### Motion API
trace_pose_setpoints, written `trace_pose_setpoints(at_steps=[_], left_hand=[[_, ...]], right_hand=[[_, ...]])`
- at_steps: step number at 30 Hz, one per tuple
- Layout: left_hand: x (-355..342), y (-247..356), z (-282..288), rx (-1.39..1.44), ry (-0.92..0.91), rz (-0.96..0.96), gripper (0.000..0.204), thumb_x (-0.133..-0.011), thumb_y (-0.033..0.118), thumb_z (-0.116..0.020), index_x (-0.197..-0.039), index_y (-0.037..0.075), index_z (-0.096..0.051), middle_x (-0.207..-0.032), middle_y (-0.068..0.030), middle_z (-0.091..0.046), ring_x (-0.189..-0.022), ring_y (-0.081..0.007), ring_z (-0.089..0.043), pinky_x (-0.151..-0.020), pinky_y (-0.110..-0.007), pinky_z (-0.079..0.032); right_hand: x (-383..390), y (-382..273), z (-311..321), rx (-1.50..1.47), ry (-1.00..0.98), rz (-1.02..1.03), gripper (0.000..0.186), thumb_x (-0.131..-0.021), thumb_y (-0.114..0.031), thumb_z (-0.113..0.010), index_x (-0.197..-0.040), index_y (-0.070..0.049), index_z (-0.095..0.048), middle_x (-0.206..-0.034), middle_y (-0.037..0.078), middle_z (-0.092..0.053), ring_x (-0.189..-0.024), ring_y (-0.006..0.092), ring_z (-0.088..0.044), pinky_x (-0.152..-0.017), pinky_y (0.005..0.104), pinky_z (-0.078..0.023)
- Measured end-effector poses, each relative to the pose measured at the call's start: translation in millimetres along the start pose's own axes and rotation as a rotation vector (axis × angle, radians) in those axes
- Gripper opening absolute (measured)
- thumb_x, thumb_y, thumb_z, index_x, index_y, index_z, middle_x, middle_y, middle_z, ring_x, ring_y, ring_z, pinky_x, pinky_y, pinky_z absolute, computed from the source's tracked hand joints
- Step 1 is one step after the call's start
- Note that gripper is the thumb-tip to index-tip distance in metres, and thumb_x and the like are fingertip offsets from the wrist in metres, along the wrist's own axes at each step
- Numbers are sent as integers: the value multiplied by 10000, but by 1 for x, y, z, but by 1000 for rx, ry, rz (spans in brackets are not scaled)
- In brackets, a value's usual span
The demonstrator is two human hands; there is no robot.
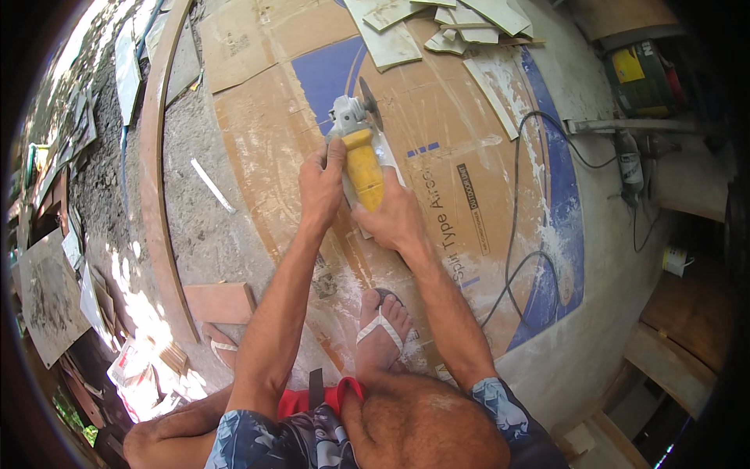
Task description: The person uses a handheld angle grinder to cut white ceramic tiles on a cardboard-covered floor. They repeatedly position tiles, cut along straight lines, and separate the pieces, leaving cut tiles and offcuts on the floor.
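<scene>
Being held above the cardboard [258, 133], the yellow angle grinder [363, 168] is gripped at its rear by the right hand [394, 215] and near its metal head by the left hand [320, 187]; it is judged heavy and rigid, best grasped by the body, clear of the disc [372, 105]. Dark cord [516, 187] is looped at right; broken tiles [387, 43] are piled ahead.

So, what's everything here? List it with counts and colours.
Grinder: one, yellow and grey, centre
Cardboard: count unclear, brown and blue, beneath
Tile pieces: several, pale, top
Strip: one, white, left of cardboard
Cable: at least one, dark, right
Long board: one, brown, left
Short board: one, reddish, lower left
Bucket: one, dark and yellow, upper right
Cup: one, white, far right
Scrap: many, mixed, far left
Sandals: two, white-strapped, underfoot
Left hand, right hand: one each, on the grinder
</scene>
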State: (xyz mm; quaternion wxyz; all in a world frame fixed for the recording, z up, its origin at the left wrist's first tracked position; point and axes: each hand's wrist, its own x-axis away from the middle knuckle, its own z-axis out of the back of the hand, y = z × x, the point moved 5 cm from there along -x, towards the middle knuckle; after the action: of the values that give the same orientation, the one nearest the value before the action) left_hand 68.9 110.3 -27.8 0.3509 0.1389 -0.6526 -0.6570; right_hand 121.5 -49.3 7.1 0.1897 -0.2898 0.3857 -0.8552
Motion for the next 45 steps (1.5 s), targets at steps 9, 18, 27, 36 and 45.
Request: trace_pose_setpoints(at_steps=[9, 18, 27, 36, 45], left_hand=[[1, 2, -2, 8, -1, -20, 646, -1160, 550, -568, -1243, -50, -792, -1017, -112, -791, -913, -145, -652, -837, -354, -543], [-1, -2, -2, -2, 19, -32, 647, -1161, 547, -565, -1232, -56, -789, -979, -106, -780, -881, -145, -637, -809, -359, -534], [-2, -3, -2, -24, 29, -7, 654, -1155, 564, -567, -1216, -48, -791, -925, -86, -753, -834, -144, -596, -763, -365, -514], [-5, -5, 0, -82, 42, 2, 659, -1146, 566, -574, -1188, -58, -783, -903, -132, -757, -840, -179, -632, -790, -395, -529], [-2, 1, -1, -105, 49, 9, 632, -1151, 537, -576, -1236, -57, -777, -918, -146, -771, -840, -191, -654, -796, -405, -538]], right_hand=[[-1, 0, 0, 22, -13, -16, 645, -821, -271, -827, -1285, 54, -517, -1002, 359, -759, -981, 542, -760, -863, 591, -609], [-2, 2, 0, 43, -7, -16, 642, -821, -273, -830, -1277, 54, -517, -995, 355, -760, -974, 544, -758, -859, 590, -609], [-2, 3, -1, 38, -11, -19, 649, -820, -281, -830, -1276, 60, -520, -996, 361, -757, -983, 547, -755, -866, 592, -608], [-4, 2, 0, 29, -14, -21, 647, -820, -280, -825, -1278, 63, -524, -1002, 367, -755, -989, 549, -752, -878, 591, -606], [-4, 1, 1, 51, -28, -39, 656, -816, -283, -826, -1286, 60, -524, -1016, 365, -758, -994, 545, -755, -883, 587, -609]])
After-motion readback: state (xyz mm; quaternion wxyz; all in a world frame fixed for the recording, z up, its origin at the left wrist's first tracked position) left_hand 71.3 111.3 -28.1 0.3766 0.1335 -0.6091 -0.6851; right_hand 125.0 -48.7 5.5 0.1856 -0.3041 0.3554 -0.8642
